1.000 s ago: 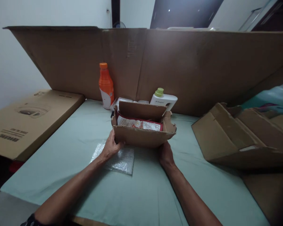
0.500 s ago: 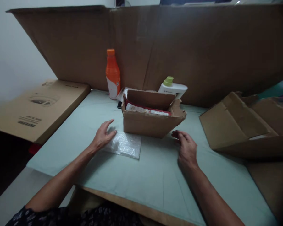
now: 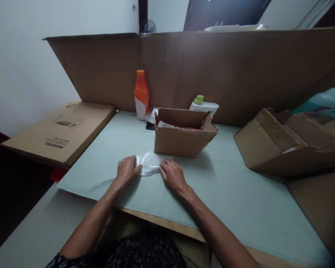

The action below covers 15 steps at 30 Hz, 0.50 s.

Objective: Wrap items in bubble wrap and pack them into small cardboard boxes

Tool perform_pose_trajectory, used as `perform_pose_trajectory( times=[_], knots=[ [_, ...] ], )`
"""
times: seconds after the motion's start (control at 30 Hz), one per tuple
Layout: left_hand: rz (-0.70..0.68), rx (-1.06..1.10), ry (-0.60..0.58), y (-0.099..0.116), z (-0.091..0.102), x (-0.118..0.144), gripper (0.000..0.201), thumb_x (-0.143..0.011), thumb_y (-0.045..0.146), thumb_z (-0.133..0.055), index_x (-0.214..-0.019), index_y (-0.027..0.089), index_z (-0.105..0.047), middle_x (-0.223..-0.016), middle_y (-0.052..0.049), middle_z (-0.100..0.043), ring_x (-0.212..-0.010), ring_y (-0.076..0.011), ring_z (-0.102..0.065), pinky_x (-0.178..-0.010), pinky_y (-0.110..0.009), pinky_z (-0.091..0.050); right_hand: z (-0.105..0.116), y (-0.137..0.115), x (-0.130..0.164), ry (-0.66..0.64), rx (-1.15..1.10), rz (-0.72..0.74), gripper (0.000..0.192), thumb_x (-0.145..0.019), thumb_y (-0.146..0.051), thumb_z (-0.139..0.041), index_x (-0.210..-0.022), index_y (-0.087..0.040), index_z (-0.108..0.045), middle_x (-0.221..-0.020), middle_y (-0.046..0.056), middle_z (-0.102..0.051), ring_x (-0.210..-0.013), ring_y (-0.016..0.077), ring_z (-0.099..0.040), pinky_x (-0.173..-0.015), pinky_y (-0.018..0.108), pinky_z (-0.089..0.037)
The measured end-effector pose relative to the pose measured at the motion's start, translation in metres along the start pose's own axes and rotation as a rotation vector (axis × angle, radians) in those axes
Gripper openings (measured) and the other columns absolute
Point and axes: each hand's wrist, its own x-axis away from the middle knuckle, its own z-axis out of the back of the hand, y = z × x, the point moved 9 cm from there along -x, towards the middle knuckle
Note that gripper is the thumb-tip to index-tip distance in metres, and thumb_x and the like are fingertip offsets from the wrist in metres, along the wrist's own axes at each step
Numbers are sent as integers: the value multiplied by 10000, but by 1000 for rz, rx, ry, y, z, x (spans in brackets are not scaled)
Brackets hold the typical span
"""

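Partly hidden bubble wrap [image 3: 150, 164] held in grip of left hand [image 3: 126, 169], right hand [image 3: 173, 175]; box [image 3: 181, 144] conceals most contents [image 3: 165, 124].

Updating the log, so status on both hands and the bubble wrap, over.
Left hand at left end of bubble wrap. Right hand at right end. Open cardboard box just beyond.

This place is probably a home, though the far part is dim: there are a plain wall [image 3: 72, 48], a fan [image 3: 148, 26] and, on a table [image 3: 184, 229] with pale cloth [image 3: 234, 186], an orange bottle [image 3: 141, 95] and a white bottle [image 3: 203, 106].
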Motion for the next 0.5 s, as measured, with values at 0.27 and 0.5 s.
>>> perform_pose_trajectory(
  times=[0.27, 0.5],
  knots=[
    [33, 375, -21, -9, -6, 20, 410, -911, 516, -544, -1102, 185, -693, -1017, -128, -743, -1040, -316, -666, -923, -426, -478, 33, 11, 52, 198, -323, -171, 230, -913, -341, -518, -914, -210, -706, -859, 45, -737, -759, 196, -680, -717, 296, -528],
    [162, 1008, -183, 12, -28, 44, 743, -891, 599, -521, -1472, 147, -420, -1218, -172, -686, -855, -249, -723, -681, -358, -578, 21, 11, 84, 293, -609, -314, 153, -847, -373, -587, -832, -221, -591, -730, 13, -685, -641, 169, -656, -594, 257, -527]
  ],
)
